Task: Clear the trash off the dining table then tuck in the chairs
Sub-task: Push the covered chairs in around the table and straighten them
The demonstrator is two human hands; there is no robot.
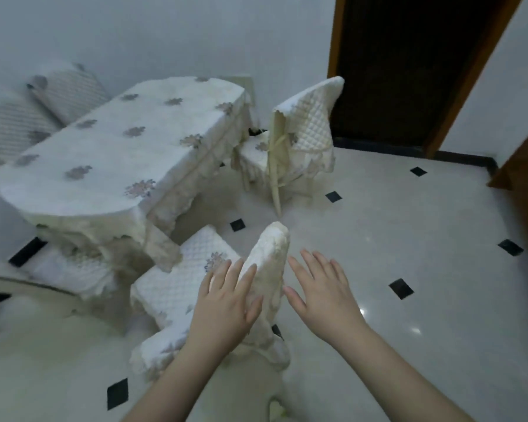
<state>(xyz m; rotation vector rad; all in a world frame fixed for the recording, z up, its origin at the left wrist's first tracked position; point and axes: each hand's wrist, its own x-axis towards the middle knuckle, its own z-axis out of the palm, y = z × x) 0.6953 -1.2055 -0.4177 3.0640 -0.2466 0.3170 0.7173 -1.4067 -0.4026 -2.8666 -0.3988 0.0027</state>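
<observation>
1. Near chair, white quilted slipcover with a faded floral motif on the seat [177, 278]. It stands directly before me, seat towards the desk, only partly under it, backrest top edge nearest my hands. I judge it light enough to slide on the polished tile but stiff in the frame; the loose cover will likely shift and bunch under the palm. Best hold: the firm top rail of the backrest, both sides, pushing level so the legs do not catch.
2. My left hand [226, 303], fingers straight and spread, lying against the left face of the backrest, gripping nothing.
3. My right hand [323, 293], likewise wide and flat, just beside the backrest's right edge; whether it touches I cannot tell.
4. Oval desk under a white cloth printed with mauve flower sprigs and a scalloped skirt [98, 166]. No trash shows on its top, so I judge the clearing done and the chairs in hand.
5. Far chair, same quilted cover with ties at the back [305, 129], pulled out at the desk's far end and angled away; not yet tucked.
6. A third covered seat [70, 266] at the desk's left near side, mostly under it.
7. Glossy white floor tiles with small black diamond insets [401, 288].
8. Dark doorway in a brown wooden frame [409, 71], beyond the far chair.
</observation>
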